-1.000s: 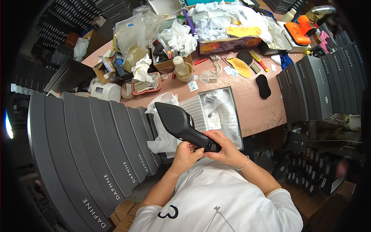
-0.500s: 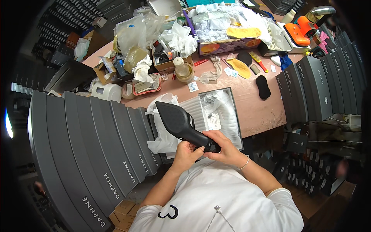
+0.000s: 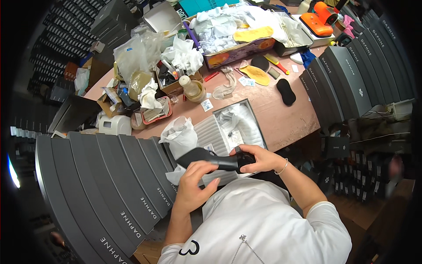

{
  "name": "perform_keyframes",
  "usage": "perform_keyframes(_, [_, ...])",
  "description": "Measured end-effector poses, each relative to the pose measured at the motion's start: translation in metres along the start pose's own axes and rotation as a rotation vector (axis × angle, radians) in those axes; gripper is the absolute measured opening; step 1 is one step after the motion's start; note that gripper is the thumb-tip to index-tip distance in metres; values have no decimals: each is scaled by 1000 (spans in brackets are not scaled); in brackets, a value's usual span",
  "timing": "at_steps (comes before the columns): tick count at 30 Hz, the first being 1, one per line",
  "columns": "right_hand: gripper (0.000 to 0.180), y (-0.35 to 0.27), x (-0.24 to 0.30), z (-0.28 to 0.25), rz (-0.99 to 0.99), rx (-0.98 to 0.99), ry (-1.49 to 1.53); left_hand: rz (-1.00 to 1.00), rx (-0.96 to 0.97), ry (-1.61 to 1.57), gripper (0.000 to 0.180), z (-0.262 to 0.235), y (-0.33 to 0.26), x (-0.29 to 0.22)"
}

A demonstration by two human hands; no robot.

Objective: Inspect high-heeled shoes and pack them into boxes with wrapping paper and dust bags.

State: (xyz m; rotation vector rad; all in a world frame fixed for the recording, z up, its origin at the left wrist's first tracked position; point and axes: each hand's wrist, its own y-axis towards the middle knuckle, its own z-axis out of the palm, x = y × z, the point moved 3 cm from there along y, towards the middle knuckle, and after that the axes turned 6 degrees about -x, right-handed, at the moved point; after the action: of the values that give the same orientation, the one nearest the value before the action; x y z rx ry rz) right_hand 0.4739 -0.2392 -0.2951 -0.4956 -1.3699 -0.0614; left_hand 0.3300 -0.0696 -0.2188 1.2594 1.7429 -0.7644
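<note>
A black pointed-toe shoe [image 3: 195, 155] lies tilted on its side between my hands, toe toward the left. At its heel end, my right hand [image 3: 263, 159] is closed round the shoe. My left hand [image 3: 193, 187] has its thumb spread away from the fingers, whose slightly blurred tips rest on or just over the shoe's near side. Behind the shoe stands an open grey shoebox [image 3: 256, 118] lined with white ribbed padding [image 3: 206, 131] and tissue. A small white tag [image 3: 235, 138] lies in the box. Crumpled white tissue [image 3: 179, 136] sits left of the box.
Grey shoeboxes [image 3: 103, 176] line my left, and more shoeboxes [image 3: 340, 83] stand at the right. On the pink table [image 3: 288, 127] are a black insole-shaped pad [image 3: 286, 92], a plastic bottle [image 3: 192, 90], a yellow insole [image 3: 255, 75], a brush [image 3: 277, 64] and a tissue-filled carton [image 3: 239, 55].
The shoe has turned from sole-up to lying on its side, its toe swung lower. My left hand has let go of the heel and moved left along the shoe. The view has shifted.
</note>
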Motion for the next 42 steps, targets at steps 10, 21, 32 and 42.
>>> perform_keyframes(10, [46, -22, -32, 26, 36, 257, -40, -375, 596, -244, 33, 64, -3, 50])
perform_keyframes(21, [47, -29, -38, 34, 90, 261, -32, -394, 608, -312, 28, 75, -16, 52])
perform_keyframes(32, [47, -32, -31, 36, 117, 253, -78, -427, 544, -333, 28, 84, -28, 60])
perform_keyframes(42, [49, -31, -31, 36, 109, 257, -92, -445, 508, -278, 28, 85, -29, 58])
